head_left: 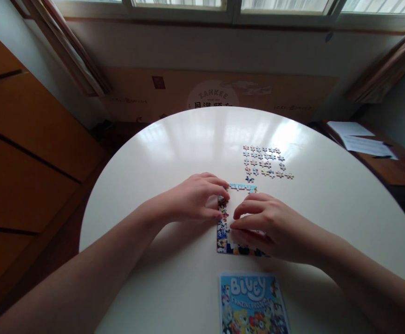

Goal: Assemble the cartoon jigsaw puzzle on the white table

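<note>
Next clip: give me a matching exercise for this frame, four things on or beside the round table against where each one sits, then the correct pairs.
Things:
1. loose puzzle pieces
2. puzzle frame
3. Bluey card
4. papers

Places:
A. under both hands, at the table's middle
B. on the brown side surface to the right of the table
C. at the table's near edge
D. spread in rows on the table beyond the hands

Pairs: 1-D, 2-A, 3-C, 4-B

loose pieces (265, 162) behind puzzle frame (227, 222); box (253, 304) before it
</note>
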The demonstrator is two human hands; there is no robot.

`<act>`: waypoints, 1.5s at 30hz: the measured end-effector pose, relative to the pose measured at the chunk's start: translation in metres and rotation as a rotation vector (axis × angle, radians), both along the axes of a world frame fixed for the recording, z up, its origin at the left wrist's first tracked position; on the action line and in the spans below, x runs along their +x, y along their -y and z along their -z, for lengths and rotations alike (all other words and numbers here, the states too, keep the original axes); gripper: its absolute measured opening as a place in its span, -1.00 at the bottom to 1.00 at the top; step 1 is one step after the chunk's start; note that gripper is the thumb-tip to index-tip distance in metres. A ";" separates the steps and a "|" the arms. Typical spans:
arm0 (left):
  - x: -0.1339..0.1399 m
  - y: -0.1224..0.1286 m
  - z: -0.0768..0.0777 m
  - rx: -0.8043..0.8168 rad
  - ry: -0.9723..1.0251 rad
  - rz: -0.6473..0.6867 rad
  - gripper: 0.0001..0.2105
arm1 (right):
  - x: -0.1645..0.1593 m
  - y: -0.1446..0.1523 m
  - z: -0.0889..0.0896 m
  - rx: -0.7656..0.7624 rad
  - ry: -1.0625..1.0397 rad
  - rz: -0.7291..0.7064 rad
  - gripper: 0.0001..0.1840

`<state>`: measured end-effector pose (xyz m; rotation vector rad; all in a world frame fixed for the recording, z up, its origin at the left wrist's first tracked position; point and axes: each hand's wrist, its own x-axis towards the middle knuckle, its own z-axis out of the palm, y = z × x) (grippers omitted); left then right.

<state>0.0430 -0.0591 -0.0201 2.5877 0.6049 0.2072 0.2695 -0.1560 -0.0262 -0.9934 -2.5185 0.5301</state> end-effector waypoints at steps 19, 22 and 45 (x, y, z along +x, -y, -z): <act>0.002 0.002 0.002 0.039 -0.069 -0.024 -0.72 | -0.010 -0.001 0.006 0.062 0.109 0.083 -0.83; 0.001 0.002 0.001 0.036 -0.063 -0.016 -0.74 | -0.008 0.000 0.006 0.033 0.087 0.074 -0.81; 0.002 -0.003 0.009 0.003 0.062 0.034 -0.64 | 0.005 -0.006 0.018 0.196 -0.117 0.039 -0.76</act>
